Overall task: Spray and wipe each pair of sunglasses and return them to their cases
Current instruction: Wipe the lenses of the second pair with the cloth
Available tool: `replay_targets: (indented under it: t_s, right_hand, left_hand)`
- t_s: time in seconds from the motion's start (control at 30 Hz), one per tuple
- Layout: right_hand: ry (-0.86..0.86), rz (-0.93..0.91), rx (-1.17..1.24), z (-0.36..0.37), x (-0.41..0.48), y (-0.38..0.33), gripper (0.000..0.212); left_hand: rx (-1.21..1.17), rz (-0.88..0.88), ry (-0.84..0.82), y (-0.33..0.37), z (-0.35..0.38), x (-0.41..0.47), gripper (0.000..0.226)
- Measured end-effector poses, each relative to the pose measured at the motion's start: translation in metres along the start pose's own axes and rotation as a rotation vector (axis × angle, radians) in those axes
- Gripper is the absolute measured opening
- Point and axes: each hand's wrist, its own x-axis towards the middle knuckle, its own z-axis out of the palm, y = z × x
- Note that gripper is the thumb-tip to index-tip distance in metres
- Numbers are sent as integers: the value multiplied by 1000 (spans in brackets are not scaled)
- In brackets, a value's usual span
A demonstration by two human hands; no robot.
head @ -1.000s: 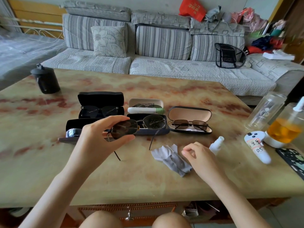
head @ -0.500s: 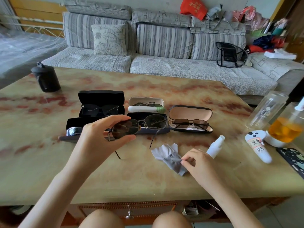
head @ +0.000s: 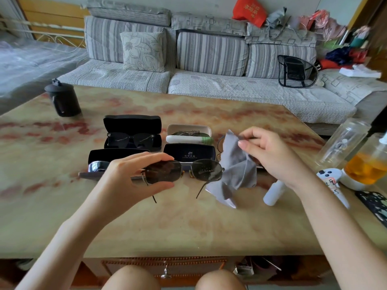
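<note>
My left hand (head: 125,176) pinches a pair of metal-framed sunglasses (head: 206,170) by the left lens, arms hanging down above the table. My right hand (head: 270,155) holds a grey cloth (head: 234,170) lifted off the table, just right of the glasses. A white spray bottle (head: 273,193) lies on the table under my right wrist. Open cases sit behind: a black one with dark sunglasses (head: 133,135), a white one (head: 188,133), a dark blue empty one (head: 189,154) and a black one at the left (head: 98,158). The beige case is hidden behind the cloth and my right hand.
A black mug (head: 62,100) stands at the far left of the marble table (head: 188,222). At the right edge are a clear bottle (head: 341,141), a jar of orange liquid (head: 366,168), a white controller (head: 330,181) and a patterned phone (head: 374,204). A sofa (head: 209,80) lies beyond.
My right hand picked the grey cloth up off the table and raised it beside the sunglasses. The left hand kept holding the glasses in about the same place.
</note>
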Motion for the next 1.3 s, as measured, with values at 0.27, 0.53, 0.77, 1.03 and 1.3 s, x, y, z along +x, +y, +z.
replay_targets:
  t_s: [0.27, 0.53, 0.77, 1.03, 1.3]
  right_hand:
    - [-112, -183, 86, 22, 12, -40, 16]
    - [-320, -188, 32, 33, -1, -35, 13]
    - [-85, -182, -1, 28, 4, -24, 9]
    - [29, -15, -97, 31, 23, -3, 13]
    - [61, 0, -383, 22, -6, 28, 38]
  left_hand:
    - [-28, 5, -11, -4, 0, 1, 48]
    - [-6, 18, 19, -7, 2, 2, 46]
    - [-59, 26, 7, -8, 2, 1, 43]
    - [-35, 11, -20, -6, -6, 0, 41]
    - [11, -23, 76, -14, -26, -4, 45]
